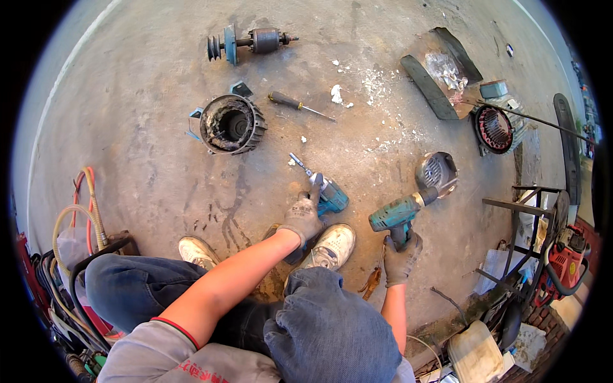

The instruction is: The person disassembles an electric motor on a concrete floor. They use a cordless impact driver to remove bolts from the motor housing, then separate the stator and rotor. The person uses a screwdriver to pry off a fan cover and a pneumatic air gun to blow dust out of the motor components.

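My left hand, in a grey work glove, is closed around a teal cordless impact driver with a long socket pointing away to the upper left. My right hand, also gloved, grips the handle of a teal cordless drill. The drill's black front end points to the upper right, beside a round vented metal cover on the floor. Between my right hand and my knee is a slim tool with an orange-brown handle; I cannot tell whether it touches the hand.
Ahead lie a motor housing, a screwdriver and a rotor with a pulley. Several small bolts are near my left shoe. At right are another motor housing, a metal frame and a red chainsaw. Hoses stand at left.
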Demonstrator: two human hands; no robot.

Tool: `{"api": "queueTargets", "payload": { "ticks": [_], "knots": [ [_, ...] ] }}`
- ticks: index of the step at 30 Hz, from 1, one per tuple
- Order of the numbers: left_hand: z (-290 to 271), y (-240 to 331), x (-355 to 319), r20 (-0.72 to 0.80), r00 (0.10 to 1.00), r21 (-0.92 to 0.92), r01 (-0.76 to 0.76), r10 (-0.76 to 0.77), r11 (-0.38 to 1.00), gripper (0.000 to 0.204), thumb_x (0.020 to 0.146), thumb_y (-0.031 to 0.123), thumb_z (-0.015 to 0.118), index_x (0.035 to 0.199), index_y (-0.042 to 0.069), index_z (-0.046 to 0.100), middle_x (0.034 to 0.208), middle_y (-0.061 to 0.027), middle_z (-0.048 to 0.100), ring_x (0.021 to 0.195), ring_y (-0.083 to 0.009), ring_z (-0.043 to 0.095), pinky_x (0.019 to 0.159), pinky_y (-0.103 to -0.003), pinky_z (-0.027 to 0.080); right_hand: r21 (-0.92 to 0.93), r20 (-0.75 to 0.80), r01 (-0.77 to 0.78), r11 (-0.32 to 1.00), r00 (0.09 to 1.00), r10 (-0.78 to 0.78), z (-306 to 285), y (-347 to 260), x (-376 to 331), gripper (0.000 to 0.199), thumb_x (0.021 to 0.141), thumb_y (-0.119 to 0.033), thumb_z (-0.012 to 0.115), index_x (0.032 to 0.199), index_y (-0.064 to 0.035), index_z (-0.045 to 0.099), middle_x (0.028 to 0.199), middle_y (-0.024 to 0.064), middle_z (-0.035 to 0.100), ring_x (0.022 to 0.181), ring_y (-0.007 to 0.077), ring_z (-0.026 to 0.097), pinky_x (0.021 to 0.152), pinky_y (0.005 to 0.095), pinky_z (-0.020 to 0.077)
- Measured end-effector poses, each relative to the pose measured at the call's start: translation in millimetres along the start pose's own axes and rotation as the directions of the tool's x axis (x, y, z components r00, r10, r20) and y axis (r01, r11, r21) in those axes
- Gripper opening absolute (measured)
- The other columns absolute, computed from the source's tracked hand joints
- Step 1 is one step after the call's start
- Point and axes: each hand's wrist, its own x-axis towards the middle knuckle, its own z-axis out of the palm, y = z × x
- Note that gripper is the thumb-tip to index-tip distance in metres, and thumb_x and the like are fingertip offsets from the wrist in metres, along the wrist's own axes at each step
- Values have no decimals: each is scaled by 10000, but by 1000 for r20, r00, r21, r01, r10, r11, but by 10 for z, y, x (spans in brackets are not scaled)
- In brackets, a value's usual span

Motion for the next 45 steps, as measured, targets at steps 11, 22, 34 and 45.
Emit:
{"api": "queueTargets", "payload": {
  "ticks": [11, 22, 34, 45],
  "knots": [
    [-606, -382, -290, 189, 938, 155, -320, 290, 935, 1092, 819, 213, 712, 1570, 229, -81, 1353, -345, 422, 1143, -484, 559, 981, -475, 481, 259, 93, -825, 502, 539, 837, -369, 1752, -674, 527, 736, -191, 810, 1178, 5, 600, 1170, 184, 556, 1057, 298, 576, 885, 448, 472],
    [-2044, -2426, -1222, 365, 927, 651, -319, 85, 689, 991, 782, 224, 707, 1575, 218, 112, 1164, -260, 547, 974, -399, 637, 820, -461, 539, 576, 403, -755, 313, 596, 694, 413, 860, 1607, 405, 931, -444, 606, 1020, -49, 635, 748, 81, 654, 493, 173, 575, 433, 301, 469],
    [-2162, -3554, -1018, 103, 995, 629, -53, -16, 776, 1020, 777, 123, 692, 1572, 163, 53, 1343, -288, 458, 1120, -434, 590, 934, -462, 504, 835, 345, -530, 147, 713, 611, -795, 2788, 1151, 235, 945, -341, 500, 1059, -155, 586, 899, 68, 694, 703, 163, 609, 606, 287, 449],
    [-2088, -749, -759, 317, 949, 557, -196, 12, 807, 491, 872, 288, 628, 1298, 62, 539, 1338, -164, 557, 1102, -352, 631, 898, -435, 525, 133, 49, -571, 810, 820, 570, -964, 2969, -596, 205, 848, -49, 628, 1017, 66, 634, 966, 116, 688, 864, 242, 659, 737, 334, 545]
  ]
}}
